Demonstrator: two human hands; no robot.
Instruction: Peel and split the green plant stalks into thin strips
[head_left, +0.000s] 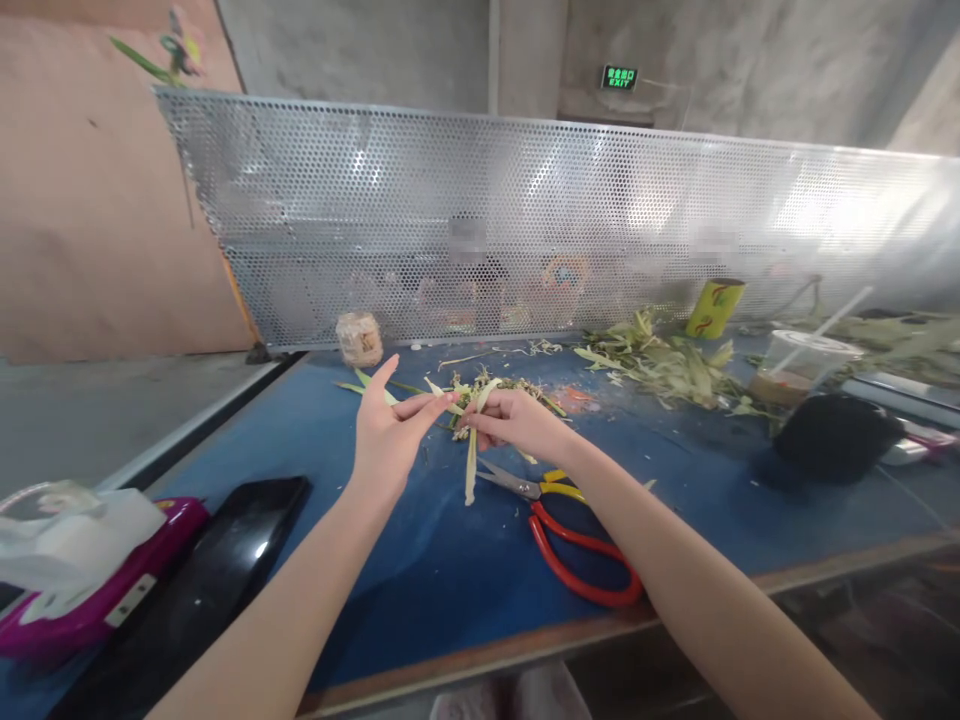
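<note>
Over the middle of the blue table, my left hand (390, 430) and my right hand (514, 420) meet at a pale green leaf strip (471, 465). Its lower end hangs below the right fingers. My left thumb and a finger pinch a piece of the strip, with another finger raised. The right fingers are closed around it where it bends; the exact grip is partly hidden. Behind the hands lies a heap of small dried sprigs (544, 393). Red-handled scissors (574, 555) rest under my right forearm, blades pointing left, beside a yellow-handled tool (562, 486).
A perforated metal screen (420, 190) stands along the table's back. There are a jar (360, 340), loose leaves (660, 365), a yellow-green can (715, 308), and a cup with straw (799, 365). A black phone (247, 530) and a purple device (97, 600) sit left.
</note>
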